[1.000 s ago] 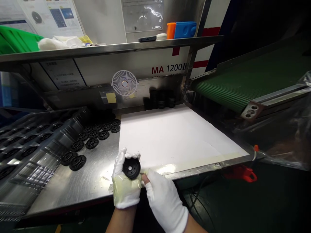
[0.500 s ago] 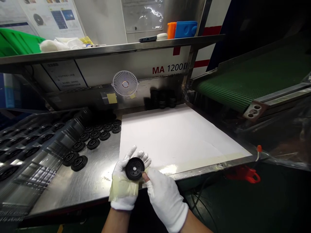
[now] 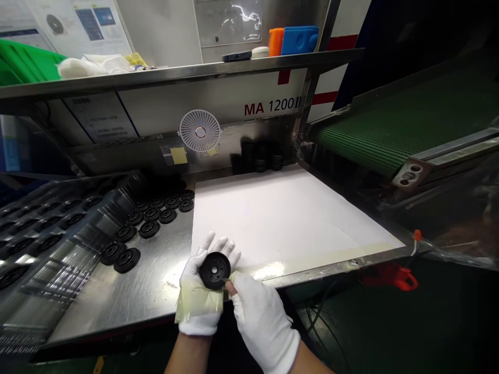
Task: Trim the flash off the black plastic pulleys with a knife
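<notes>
A black round plastic wheel [image 3: 214,270] with a centre hole and small holes around it lies in the palm of my left hand [image 3: 200,291]. That hand is white-gloved, with yellowish tape around the palm and its fingers stretched out behind the wheel. My right hand [image 3: 261,317], in a white glove with a bare thumb tip, is closed in a pinch at the wheel's lower right rim. A thin tip shows at the pinch, too small to name. Several similar black wheels [image 3: 149,229] lie on the steel table [image 3: 156,283] to the left.
Stacked clear trays [image 3: 74,246] with black wheels stand at the left. A white sheet [image 3: 273,218] covers the table's middle, with dark stacked parts [image 3: 268,158] behind it. A small fan [image 3: 200,130] sits below the shelf [image 3: 187,75]. A green conveyor [image 3: 362,140] rises at the right.
Both hands and the wheel have shifted very slightly left in view. The wheel is turned a little in my left palm; my right hand's pinch stays at its rim.
</notes>
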Demonstrator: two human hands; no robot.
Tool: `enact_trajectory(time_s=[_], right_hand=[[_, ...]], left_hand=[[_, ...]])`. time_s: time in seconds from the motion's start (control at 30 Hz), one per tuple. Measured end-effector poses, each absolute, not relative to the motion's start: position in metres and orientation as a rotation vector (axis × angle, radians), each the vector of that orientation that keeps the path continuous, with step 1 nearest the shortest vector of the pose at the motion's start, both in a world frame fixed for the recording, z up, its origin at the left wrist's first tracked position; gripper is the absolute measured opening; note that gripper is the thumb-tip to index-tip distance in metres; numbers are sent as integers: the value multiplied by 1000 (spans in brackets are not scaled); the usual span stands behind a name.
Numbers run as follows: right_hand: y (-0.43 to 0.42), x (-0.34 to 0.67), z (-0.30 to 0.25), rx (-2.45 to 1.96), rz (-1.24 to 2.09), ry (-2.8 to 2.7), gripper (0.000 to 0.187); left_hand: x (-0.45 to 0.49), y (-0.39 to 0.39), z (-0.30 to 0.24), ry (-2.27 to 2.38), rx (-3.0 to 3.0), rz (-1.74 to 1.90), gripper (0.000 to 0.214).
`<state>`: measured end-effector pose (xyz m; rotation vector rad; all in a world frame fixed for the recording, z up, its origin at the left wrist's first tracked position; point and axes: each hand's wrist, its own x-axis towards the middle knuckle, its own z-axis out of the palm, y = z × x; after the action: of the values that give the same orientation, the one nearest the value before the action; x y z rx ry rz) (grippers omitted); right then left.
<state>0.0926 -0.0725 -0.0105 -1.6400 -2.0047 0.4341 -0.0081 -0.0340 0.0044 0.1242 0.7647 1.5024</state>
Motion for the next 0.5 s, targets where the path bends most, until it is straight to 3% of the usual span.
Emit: enact_trajectory(time_s=[0.1, 0.33, 0.5], right_hand=[[-68, 101, -13, -1681, 468, -1988, 22], [-78, 93, -15, -1675, 476, -1985, 22], [-75, 94, -14, -1631, 450, -1982, 23]], left_hand=[[-10, -35, 7, 731, 99, 1390, 37], [2, -27, 3, 782, 19, 1604, 11], [-4, -33, 7, 770, 73, 1544, 30]])
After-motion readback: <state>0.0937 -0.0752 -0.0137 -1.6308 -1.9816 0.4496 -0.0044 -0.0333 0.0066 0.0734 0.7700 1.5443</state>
